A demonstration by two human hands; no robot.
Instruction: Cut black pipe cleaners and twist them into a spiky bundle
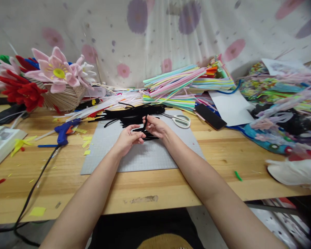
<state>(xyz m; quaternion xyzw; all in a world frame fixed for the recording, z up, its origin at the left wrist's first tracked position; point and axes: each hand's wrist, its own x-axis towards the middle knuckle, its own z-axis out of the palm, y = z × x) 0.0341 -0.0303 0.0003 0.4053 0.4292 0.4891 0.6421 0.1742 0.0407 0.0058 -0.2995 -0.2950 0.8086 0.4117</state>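
Both my hands meet over a grey cutting mat (pixel 145 155) on the wooden table (pixel 223 148). My left hand (pixel 126 138) is closed, pinching a short black pipe cleaner piece (pixel 144 128). My right hand (pixel 155 126) is closed on the same black piece, holding its upper end. Just behind my hands, at the mat's far edge, lies a pile of black pipe cleaners (pixel 132 114).
White-handled scissors (pixel 180 121) lie right of the pile. A blue glue gun (pixel 64 130) with its black cord lies at the left. Stacks of pastel pipe cleaners (pixel 176 86), a black phone (pixel 210 116), white paper, pipe-cleaner flowers (pixel 54 71) and cluttered craft material surround the mat.
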